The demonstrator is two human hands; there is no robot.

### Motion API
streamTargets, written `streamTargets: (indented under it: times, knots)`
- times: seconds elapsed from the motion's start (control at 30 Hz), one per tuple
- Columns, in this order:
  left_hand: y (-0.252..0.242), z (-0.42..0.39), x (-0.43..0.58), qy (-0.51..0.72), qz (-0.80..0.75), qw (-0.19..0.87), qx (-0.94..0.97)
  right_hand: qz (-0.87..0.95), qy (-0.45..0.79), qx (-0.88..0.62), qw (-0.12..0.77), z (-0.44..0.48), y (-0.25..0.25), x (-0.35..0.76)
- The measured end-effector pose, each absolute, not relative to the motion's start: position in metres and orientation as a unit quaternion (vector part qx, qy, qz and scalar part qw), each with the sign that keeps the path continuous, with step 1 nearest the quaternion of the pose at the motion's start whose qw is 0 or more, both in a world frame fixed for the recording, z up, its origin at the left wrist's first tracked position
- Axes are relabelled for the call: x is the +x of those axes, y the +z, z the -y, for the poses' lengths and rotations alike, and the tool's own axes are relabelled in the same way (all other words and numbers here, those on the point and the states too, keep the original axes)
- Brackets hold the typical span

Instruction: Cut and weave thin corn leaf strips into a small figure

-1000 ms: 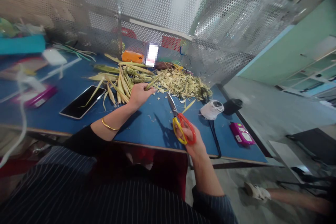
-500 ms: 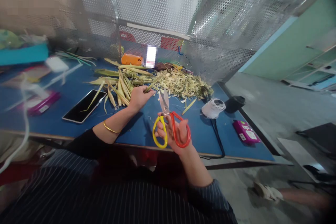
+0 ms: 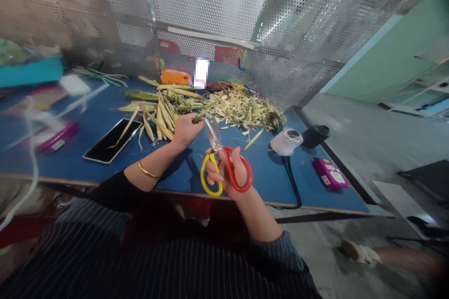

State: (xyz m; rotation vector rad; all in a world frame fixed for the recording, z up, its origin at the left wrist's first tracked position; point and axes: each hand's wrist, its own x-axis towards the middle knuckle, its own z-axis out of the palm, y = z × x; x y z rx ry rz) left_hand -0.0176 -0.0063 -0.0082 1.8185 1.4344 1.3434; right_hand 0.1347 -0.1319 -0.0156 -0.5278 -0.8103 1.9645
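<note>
My left hand point(image 3: 185, 130) is closed in a pinch on a greenish strip of dried husk point(image 3: 198, 118), whose end points to the right past the fingertips. My right hand point(image 3: 234, 173) holds scissors point(image 3: 217, 144) with one yellow and one red handle loop, the fingers through the loops. The blades are parted, and their tips lie close to my left fingertips; whether they touch the strip I cannot tell. Behind my left hand lies a heap of long dried husks point(image 3: 164, 114). Right of it spreads a pile of small cut husk pieces point(image 3: 242, 108).
A phone point(image 3: 111, 142) lies on the blue table point(image 3: 175, 177) at left. A white thread spool point(image 3: 286, 142), black spool point(image 3: 315, 136) and purple pack point(image 3: 331, 174) stand at right. An orange pack point(image 3: 175, 77) sits before the perforated screen point(image 3: 210, 4). Another person's foot point(image 3: 361, 252) shows lower right.
The scissors in my right hand have moved slightly left, toward my left fingertips, and their blades have parted. My left hand stays nearly where it was, pinching the husk strip.
</note>
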Motion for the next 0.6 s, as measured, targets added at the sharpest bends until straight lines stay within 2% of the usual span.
streamTargets:
  times: [0.47,0.6]
  knots:
    - [-0.010,0.009,-0.014,0.466,-0.505,0.231,0.688,0.316,0.780,-0.253,0.478,0.116,-0.012,0.131]
    - [-0.009,0.009,-0.015,0.460,-0.509,0.272,0.675,0.336,0.744,-0.291,0.498,0.119,-0.015,0.133]
